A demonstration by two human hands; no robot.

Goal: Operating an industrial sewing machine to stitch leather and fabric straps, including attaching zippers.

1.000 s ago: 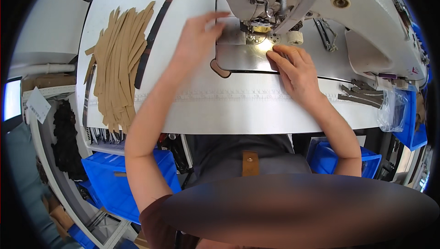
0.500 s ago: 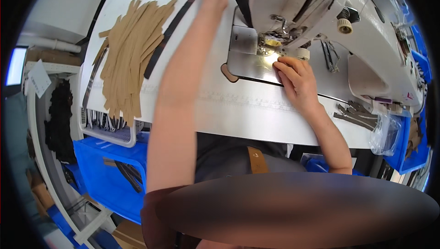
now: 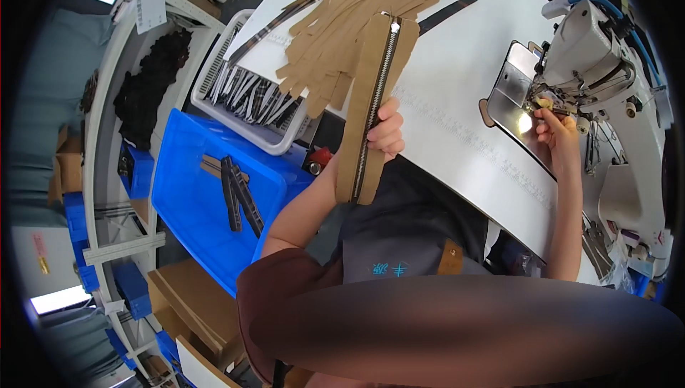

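Note:
My left hand [image 3: 386,133] is closed round a zipper piece [image 3: 362,95], a long tan fabric strip with a metal zipper down its middle. It is held up, slightly tilted, in front of the table edge, with the slider near its top end. My right hand [image 3: 559,135] rests at the sewing machine [image 3: 596,49], its fingers bent and drawn together beside the lit needle area. What those fingertips hold, if anything, is too small to make out. Behind the zipper piece, a pile of tan strips [image 3: 335,27] lies on the white table [image 3: 442,109].
A dark strip [image 3: 453,13] lies beside the pile. At the table's left stands a white basket [image 3: 282,147] of zipper strips. Below it, a blue bin [image 3: 193,174] holds several dark and tan strips. Shelving [image 3: 93,145] and a cardboard box [image 3: 196,295] stand further left.
My view has turned left. My left hand has come back from the table's far side beside the machine and now holds the zipper piece up near me. My right hand stays by the needle.

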